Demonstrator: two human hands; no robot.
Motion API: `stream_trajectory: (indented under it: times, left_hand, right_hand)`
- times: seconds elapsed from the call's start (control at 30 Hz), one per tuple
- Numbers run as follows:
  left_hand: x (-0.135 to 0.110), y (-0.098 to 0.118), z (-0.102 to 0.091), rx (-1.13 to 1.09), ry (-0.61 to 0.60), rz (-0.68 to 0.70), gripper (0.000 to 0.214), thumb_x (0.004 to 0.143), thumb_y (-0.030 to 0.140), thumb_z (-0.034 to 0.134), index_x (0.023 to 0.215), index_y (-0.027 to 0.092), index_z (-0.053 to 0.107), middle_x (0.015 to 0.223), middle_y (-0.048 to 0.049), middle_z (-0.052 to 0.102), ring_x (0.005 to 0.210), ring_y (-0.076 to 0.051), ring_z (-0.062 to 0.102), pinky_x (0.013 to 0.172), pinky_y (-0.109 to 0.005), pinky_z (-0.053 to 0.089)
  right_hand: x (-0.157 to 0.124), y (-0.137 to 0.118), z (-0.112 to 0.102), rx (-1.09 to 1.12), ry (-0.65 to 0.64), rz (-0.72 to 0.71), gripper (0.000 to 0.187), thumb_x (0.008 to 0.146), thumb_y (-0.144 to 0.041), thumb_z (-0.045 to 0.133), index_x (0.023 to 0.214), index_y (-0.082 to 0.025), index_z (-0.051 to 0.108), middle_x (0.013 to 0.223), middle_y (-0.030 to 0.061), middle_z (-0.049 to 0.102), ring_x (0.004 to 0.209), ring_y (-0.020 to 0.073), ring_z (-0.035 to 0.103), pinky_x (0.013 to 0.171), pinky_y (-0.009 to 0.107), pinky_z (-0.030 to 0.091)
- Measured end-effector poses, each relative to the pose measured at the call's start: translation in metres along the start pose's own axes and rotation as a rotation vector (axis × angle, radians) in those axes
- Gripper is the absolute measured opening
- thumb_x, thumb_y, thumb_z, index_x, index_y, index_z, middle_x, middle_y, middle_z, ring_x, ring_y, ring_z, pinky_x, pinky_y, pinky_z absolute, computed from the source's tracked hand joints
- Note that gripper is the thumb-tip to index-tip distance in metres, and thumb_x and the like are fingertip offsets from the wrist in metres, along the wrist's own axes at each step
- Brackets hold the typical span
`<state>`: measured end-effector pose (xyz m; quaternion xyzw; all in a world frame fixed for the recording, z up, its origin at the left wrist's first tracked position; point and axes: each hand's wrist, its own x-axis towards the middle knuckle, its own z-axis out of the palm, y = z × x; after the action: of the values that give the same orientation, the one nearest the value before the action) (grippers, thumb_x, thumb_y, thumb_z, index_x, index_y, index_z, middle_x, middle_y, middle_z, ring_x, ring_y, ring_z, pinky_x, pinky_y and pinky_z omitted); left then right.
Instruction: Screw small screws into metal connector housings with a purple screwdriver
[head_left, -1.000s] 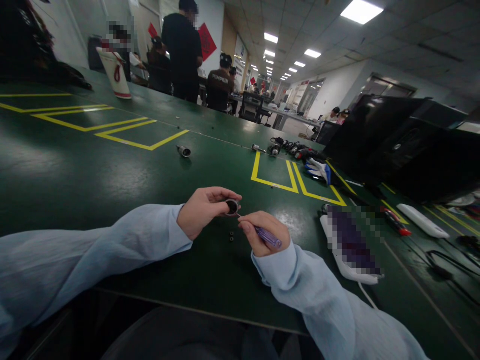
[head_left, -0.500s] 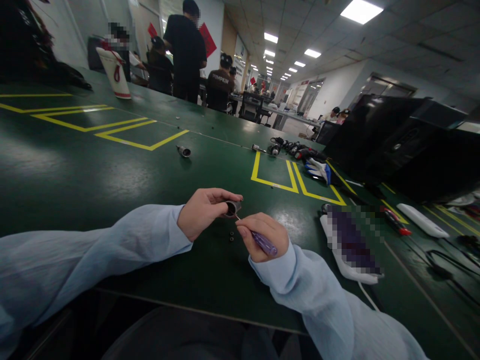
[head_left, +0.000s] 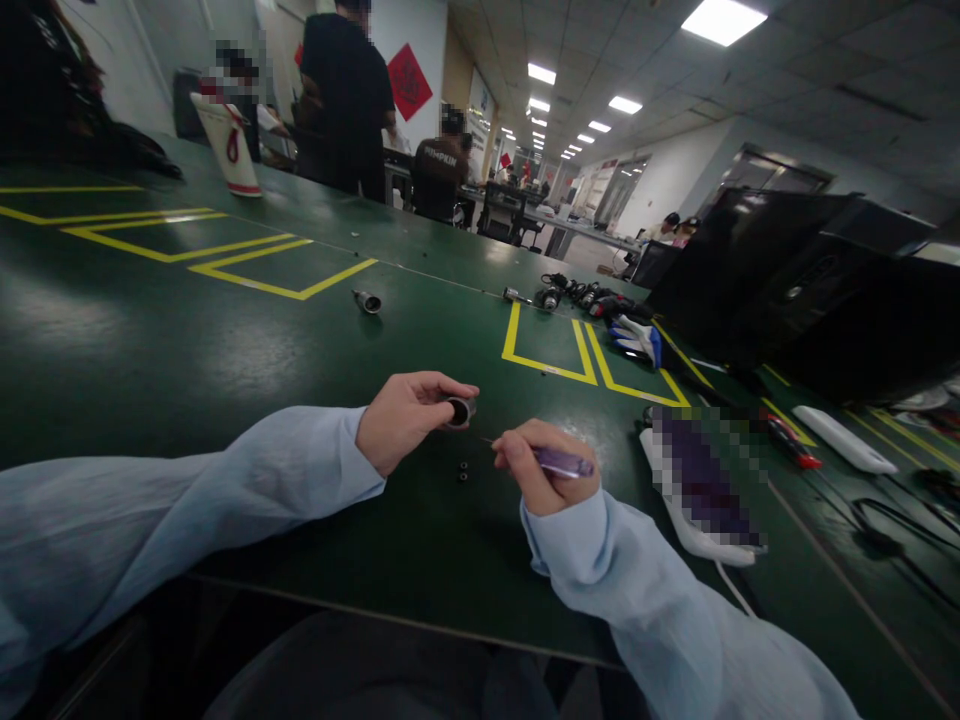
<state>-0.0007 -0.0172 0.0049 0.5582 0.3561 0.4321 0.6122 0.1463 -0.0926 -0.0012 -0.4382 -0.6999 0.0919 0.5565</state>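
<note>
My left hand (head_left: 409, 416) is closed around a small dark metal cylinder (head_left: 459, 411), its open end turned toward my right. My right hand (head_left: 541, 468) grips a purple-handled screwdriver (head_left: 564, 462); its thin tip points left and stops a short way from the cylinder. Two tiny dark screws (head_left: 463, 470) lie on the green table (head_left: 225, 350) just below and between my hands.
A second metal cylinder (head_left: 367, 301) lies farther back. Blue-white gloves (head_left: 636, 340) and dark parts (head_left: 574, 293) sit at the back right, beside black cases (head_left: 787, 290). A white device (head_left: 701, 520) and a red-handled tool (head_left: 787, 443) lie to my right. People stand and sit beyond the table.
My right hand has drawn the screwdriver back to the right, out of the cylinder's opening, and levelled it. My left hand has barely moved. The standing person behind the table has shifted left.
</note>
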Motion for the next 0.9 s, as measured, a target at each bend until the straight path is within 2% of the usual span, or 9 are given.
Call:
stream_trajectory:
  times: [0.1,0.17,0.27,0.5,0.6,0.7,0.8,0.9]
  left_hand:
    - [0.003,0.002,-0.002,-0.012,0.04,-0.004,0.019,0.059,0.01,0.064,0.077,0.01,0.065,0.092,-0.0086,0.066,0.082,-0.019,0.062,0.073,-0.033,0.053]
    - [0.004,0.004,-0.003,-0.032,0.059,-0.025,0.019,0.06,0.009,0.062,0.08,0.01,0.065,0.091,-0.0087,0.066,0.085,-0.02,0.061,0.075,-0.035,0.053]
    - [0.004,0.009,-0.003,-0.068,0.065,-0.069,0.02,0.062,0.007,0.059,0.08,0.01,0.065,0.091,-0.0093,0.065,0.089,-0.022,0.06,0.078,-0.036,0.053]
    - [0.001,0.014,-0.001,-0.091,0.078,-0.111,0.021,0.062,0.003,0.055,0.079,0.009,0.065,0.093,-0.0104,0.064,0.091,-0.022,0.059,0.078,-0.035,0.053]
    - [0.001,0.013,0.0,-0.103,0.08,-0.124,0.023,0.062,0.001,0.055,0.081,0.009,0.065,0.094,-0.0096,0.064,0.092,-0.021,0.059,0.079,-0.034,0.053]
    - [0.002,0.012,-0.001,-0.13,0.086,-0.126,0.025,0.061,0.001,0.058,0.085,0.009,0.066,0.092,-0.0082,0.065,0.088,-0.019,0.06,0.08,-0.033,0.053]
    - [0.003,0.011,-0.001,-0.138,0.092,-0.137,0.027,0.062,0.002,0.06,0.087,0.009,0.066,0.091,-0.0079,0.066,0.088,-0.018,0.06,0.08,-0.033,0.052]
    - [0.003,0.01,-0.001,-0.125,0.095,-0.139,0.028,0.062,0.002,0.061,0.089,0.009,0.066,0.092,-0.0079,0.066,0.09,-0.019,0.06,0.08,-0.032,0.053]
  right_hand:
    - [0.0,0.004,-0.002,0.078,-0.023,0.321,0.031,0.08,-0.034,0.049,0.058,-0.016,0.06,0.042,-0.0012,0.054,0.036,0.0074,0.048,0.038,0.019,0.038]
    - [-0.001,0.008,-0.001,0.114,-0.078,0.439,0.032,0.078,-0.037,0.051,0.056,-0.015,0.06,0.038,-0.0019,0.052,0.032,0.0058,0.043,0.035,0.018,0.034]
    - [-0.003,0.012,0.002,0.142,-0.129,0.483,0.033,0.076,-0.038,0.051,0.054,-0.015,0.059,0.037,-0.0019,0.051,0.031,0.0051,0.041,0.034,0.016,0.032]
    - [-0.007,0.017,0.008,0.094,-0.164,0.462,0.033,0.076,-0.039,0.05,0.054,-0.015,0.059,0.038,-0.0005,0.053,0.034,0.0065,0.045,0.035,0.017,0.035]
    - [-0.005,0.018,0.008,0.131,-0.15,0.54,0.033,0.074,-0.039,0.053,0.053,-0.015,0.058,0.037,-0.0016,0.051,0.032,0.0054,0.043,0.033,0.016,0.032]
    - [-0.001,0.022,0.007,0.316,-0.13,0.735,0.032,0.071,-0.041,0.056,0.053,-0.015,0.057,0.036,-0.0032,0.05,0.028,0.0044,0.039,0.028,0.015,0.029]
    - [0.003,0.029,0.005,0.6,-0.121,0.895,0.031,0.068,-0.04,0.06,0.053,-0.013,0.058,0.037,-0.0023,0.053,0.027,0.0054,0.04,0.026,0.016,0.032]
    - [0.007,0.034,0.001,0.824,-0.06,0.906,0.027,0.066,-0.037,0.064,0.056,-0.012,0.06,0.041,-0.0011,0.056,0.031,0.0067,0.045,0.029,0.018,0.038]
